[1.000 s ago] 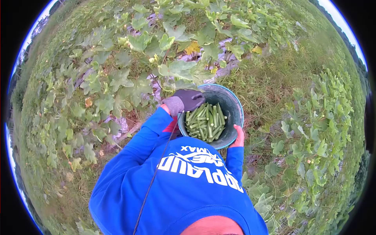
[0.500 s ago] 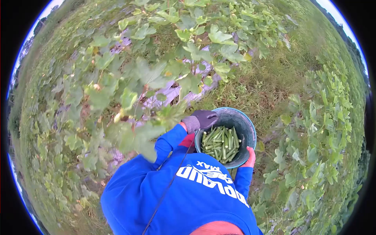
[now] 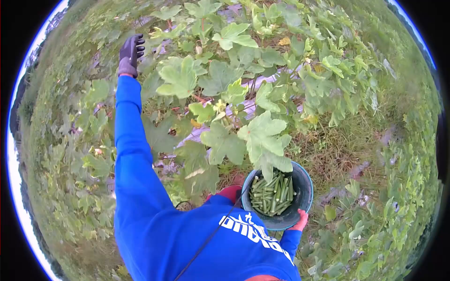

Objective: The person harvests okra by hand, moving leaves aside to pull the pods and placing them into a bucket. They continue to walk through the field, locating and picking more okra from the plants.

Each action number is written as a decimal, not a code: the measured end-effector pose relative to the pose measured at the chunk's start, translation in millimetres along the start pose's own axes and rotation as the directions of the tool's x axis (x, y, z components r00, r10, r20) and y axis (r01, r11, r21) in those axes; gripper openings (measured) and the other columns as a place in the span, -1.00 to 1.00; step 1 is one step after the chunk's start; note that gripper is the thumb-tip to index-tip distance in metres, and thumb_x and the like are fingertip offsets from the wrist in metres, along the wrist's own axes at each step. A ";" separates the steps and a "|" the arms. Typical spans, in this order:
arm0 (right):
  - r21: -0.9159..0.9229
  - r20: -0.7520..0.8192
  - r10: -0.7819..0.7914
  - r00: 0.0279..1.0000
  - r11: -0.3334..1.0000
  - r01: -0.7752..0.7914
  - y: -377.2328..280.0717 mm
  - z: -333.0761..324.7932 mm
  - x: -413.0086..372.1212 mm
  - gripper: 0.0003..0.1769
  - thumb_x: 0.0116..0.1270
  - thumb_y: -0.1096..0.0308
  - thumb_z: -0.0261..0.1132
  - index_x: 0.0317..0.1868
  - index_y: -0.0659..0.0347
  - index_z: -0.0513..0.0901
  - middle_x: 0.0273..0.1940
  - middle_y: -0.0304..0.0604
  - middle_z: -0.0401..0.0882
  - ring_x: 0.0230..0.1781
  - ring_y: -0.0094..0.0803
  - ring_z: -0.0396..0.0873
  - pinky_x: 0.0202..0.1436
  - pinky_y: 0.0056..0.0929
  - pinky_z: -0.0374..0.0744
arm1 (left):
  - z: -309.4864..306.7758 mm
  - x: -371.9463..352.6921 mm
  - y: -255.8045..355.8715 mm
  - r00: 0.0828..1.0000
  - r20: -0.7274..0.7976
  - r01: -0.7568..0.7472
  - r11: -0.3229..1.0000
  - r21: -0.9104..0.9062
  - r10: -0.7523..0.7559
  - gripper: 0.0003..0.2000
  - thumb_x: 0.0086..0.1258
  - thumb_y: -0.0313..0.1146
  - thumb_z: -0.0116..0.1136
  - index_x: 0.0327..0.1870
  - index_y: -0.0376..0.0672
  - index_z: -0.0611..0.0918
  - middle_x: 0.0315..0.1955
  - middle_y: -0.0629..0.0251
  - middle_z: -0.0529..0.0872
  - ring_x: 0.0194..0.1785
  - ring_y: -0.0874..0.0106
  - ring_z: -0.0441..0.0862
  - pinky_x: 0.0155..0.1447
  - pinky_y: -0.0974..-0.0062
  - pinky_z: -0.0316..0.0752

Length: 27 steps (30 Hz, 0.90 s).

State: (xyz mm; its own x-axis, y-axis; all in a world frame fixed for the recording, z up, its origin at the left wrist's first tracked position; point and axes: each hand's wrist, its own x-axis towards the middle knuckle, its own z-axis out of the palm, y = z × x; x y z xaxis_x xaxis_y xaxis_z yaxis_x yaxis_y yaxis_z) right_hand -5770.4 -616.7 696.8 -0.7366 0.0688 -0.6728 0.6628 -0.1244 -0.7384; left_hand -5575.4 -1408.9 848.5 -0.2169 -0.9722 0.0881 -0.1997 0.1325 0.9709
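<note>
My left hand (image 3: 130, 52), in a dark purple-grey glove, is stretched far out to the upper left over the leaves. Its fingers are apart and slightly bent, with nothing seen in them. Bare, my right hand (image 3: 299, 221) grips the lower right rim of a dark bucket (image 3: 303, 187) with a blue edge. Inside the bucket lies a heap of green okra pods (image 3: 272, 195). A broad lobed leaf (image 3: 265, 136) hangs over the bucket's far rim and hides part of it.
Okra plants (image 3: 180, 77) with wide leaves fill the row ahead and to the left. Pale plastic sheeting (image 3: 194, 135) shows beneath them. Dry grass (image 3: 328, 150) covers the path beyond the bucket, and another leafy row (image 3: 365, 229) stands at the right.
My left hand has left the bucket's rim and reached out to the upper left. The bucket, still in my right hand, sits slightly lower in view, and a leaf now overlaps it.
</note>
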 end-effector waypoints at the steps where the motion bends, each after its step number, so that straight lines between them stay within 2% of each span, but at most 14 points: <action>1: -0.036 -0.014 -0.011 1.000 0.999 0.011 -4.4 5.9 -2.6 -0.70 0.03 0.34 0.25 -0.19 0.23 0.51 -0.25 -0.14 0.57 -0.26 -0.31 0.56 -0.11 -0.30 0.56 | 11.6 23.6 -7.0 1.000 0.017 -0.002 1.000 0.005 0.002 -0.67 0.41 -0.12 -0.03 0.04 -0.08 0.61 -0.19 0.31 0.68 -0.27 0.51 0.59 -0.24 0.53 0.48; 3: -0.016 -0.022 -0.033 0.999 0.999 0.033 -5.3 19.6 -0.5 -0.67 0.03 0.35 0.24 -0.15 0.24 0.52 -0.25 -0.14 0.58 -0.29 -0.33 0.56 -0.13 -0.33 0.56 | 40.8 65.7 -16.5 0.999 0.028 0.030 0.947 0.321 -0.042 -0.61 0.36 -0.12 0.01 0.13 -0.08 0.56 -0.07 0.29 0.64 -0.15 0.39 0.60 -0.17 0.50 0.51; 4: -0.055 0.007 -0.029 1.000 0.998 0.029 -6.3 18.2 2.7 -0.69 0.03 0.35 0.24 -0.16 0.23 0.52 -0.25 -0.14 0.57 -0.29 -0.32 0.56 -0.13 -0.34 0.56 | 48.0 93.5 -30.6 0.998 0.044 0.023 0.950 0.311 -0.038 -0.61 0.36 -0.12 0.01 0.13 -0.08 0.56 -0.07 0.29 0.64 -0.15 0.39 0.60 -0.17 0.50 0.51; 6: -0.120 0.024 -0.059 0.998 0.991 0.061 -6.6 7.0 8.8 -0.73 0.03 0.34 0.23 -0.22 0.20 0.50 -0.28 -0.18 0.55 -0.31 -0.32 0.55 -0.16 -0.36 0.55 | 64.6 146.0 -70.2 0.937 0.342 -0.201 0.702 0.683 -0.065 -0.54 0.33 -0.11 0.03 0.21 -0.13 0.50 0.03 0.22 0.60 -0.02 0.27 0.58 0.00 0.41 0.51; 7: -0.122 0.016 -0.067 0.998 0.990 0.068 -9.5 9.9 7.2 -0.73 0.03 0.34 0.23 -0.22 0.20 0.50 -0.28 -0.18 0.55 -0.31 -0.32 0.55 -0.16 -0.36 0.55 | 67.9 152.3 -75.2 0.890 0.447 -0.295 0.627 0.721 -0.095 -0.54 0.33 -0.14 0.05 0.22 -0.12 0.49 0.04 0.21 0.59 -0.01 0.27 0.57 0.02 0.40 0.50; 13: -0.106 -0.081 -0.029 0.996 0.994 0.020 -24.3 19.9 -9.8 -0.74 0.03 0.33 0.21 -0.23 0.18 0.48 -0.31 -0.20 0.52 -0.34 -0.33 0.52 -0.19 -0.35 0.54 | 55.6 132.9 -84.9 0.628 0.775 -0.519 0.701 0.489 -0.075 -0.51 0.29 -0.29 0.13 0.28 -0.08 0.42 0.14 0.19 0.55 0.11 0.25 0.52 0.15 0.33 0.45; 15: -0.070 -0.036 -0.013 0.999 0.997 0.011 -35.8 30.9 -13.0 -0.73 0.03 0.33 0.20 -0.22 0.19 0.48 -0.30 -0.20 0.52 -0.34 -0.33 0.52 -0.19 -0.35 0.54 | 47.5 119.1 -86.6 0.583 0.811 -0.540 0.721 0.434 -0.051 -0.48 0.28 -0.34 0.15 0.30 -0.07 0.40 0.17 0.18 0.53 0.15 0.24 0.51 0.19 0.31 0.43; 17: -0.080 0.003 -0.013 1.000 0.997 0.013 -49.4 36.2 -1.9 -0.74 0.04 0.30 0.20 -0.22 0.17 0.48 -0.27 -0.19 0.53 -0.28 -0.31 0.54 -0.12 -0.32 0.54 | 46.3 123.7 -106.4 0.620 0.784 -0.406 0.837 0.366 -0.041 -0.38 0.17 -0.51 0.20 0.34 -0.10 0.36 0.21 0.16 0.50 0.23 0.23 0.47 0.32 0.31 0.34; 18: -0.087 0.044 -0.016 0.999 0.996 0.020 -58.7 41.6 8.1 -0.74 0.06 0.27 0.20 -0.22 0.14 0.49 -0.25 -0.17 0.53 -0.23 -0.28 0.55 -0.05 -0.29 0.54 | 49.4 115.4 -101.9 0.485 0.863 -0.709 0.643 0.291 0.144 -0.39 0.19 -0.52 0.18 0.34 -0.13 0.35 0.23 0.16 0.49 0.22 0.21 0.48 0.30 0.30 0.36; 19: -0.085 0.044 -0.013 0.999 0.996 0.017 -60.1 38.4 5.8 -0.74 0.06 0.27 0.20 -0.22 0.14 0.49 -0.25 -0.17 0.53 -0.23 -0.28 0.55 -0.05 -0.29 0.54 | 41.8 97.5 -97.5 0.532 0.847 -0.582 0.720 0.377 -0.013 -0.47 0.28 -0.43 0.10 0.32 -0.14 0.38 0.22 0.15 0.50 0.23 0.22 0.47 0.31 0.31 0.35; 21: -0.112 0.103 -0.046 0.994 0.992 0.057 -76.9 45.9 31.6 -0.72 0.06 0.27 0.19 -0.19 0.14 0.49 -0.23 -0.16 0.54 -0.21 -0.27 0.56 -0.06 -0.28 0.55 | 44.2 88.5 -126.9 0.657 0.744 -0.355 0.819 0.451 -0.126 -0.53 0.38 -0.22 0.02 0.28 -0.18 0.42 0.18 0.14 0.51 0.15 0.30 0.50 0.19 0.35 0.44; 23: -0.078 0.132 -0.035 0.991 0.996 0.045 -86.4 54.5 54.0 -0.73 0.04 0.33 0.20 -0.21 0.17 0.48 -0.30 -0.21 0.51 -0.30 -0.34 0.52 -0.14 -0.33 0.53 | 42.5 59.2 -124.5 0.748 0.424 0.097 0.716 0.691 -0.511 -0.53 0.39 0.04 -0.03 0.01 -0.21 0.61 -0.26 0.26 0.68 -0.30 0.43 0.58 -0.26 0.43 0.50; 25: -0.016 0.222 0.018 0.975 1.000 -0.015 -95.1 59.6 86.6 -0.74 0.04 0.32 0.21 -0.22 0.14 0.48 -0.28 -0.23 0.49 -0.28 -0.35 0.51 -0.13 -0.32 0.52 | 47.4 27.8 -123.8 0.810 0.430 -0.079 0.652 0.754 -0.399 -0.40 0.32 0.25 -0.11 -0.12 -0.20 0.64 -0.42 0.23 0.68 -0.42 0.28 0.56 -0.27 0.24 0.43; 27: -0.076 0.310 0.049 0.950 0.997 -0.027 -94.2 42.6 113.6 -0.66 0.04 0.30 0.21 -0.12 0.14 0.50 -0.20 -0.19 0.54 -0.21 -0.30 0.54 -0.07 -0.28 0.55 | 66.6 -100.7 -43.7 0.966 0.259 -0.180 0.766 0.617 0.018 -0.39 0.31 0.27 -0.13 -0.15 -0.18 0.66 -0.43 0.15 0.68 -0.40 0.24 0.58 -0.26 0.24 0.43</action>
State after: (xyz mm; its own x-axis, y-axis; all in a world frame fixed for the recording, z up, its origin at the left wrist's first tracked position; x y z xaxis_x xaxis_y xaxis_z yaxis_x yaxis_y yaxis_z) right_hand -5922.3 -639.4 691.9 -0.7088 -0.2472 -0.6607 0.6904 -0.0509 -0.7217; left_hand -5608.5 -1303.9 782.3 -0.4609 -0.8863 0.0451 -0.7036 0.3959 0.5901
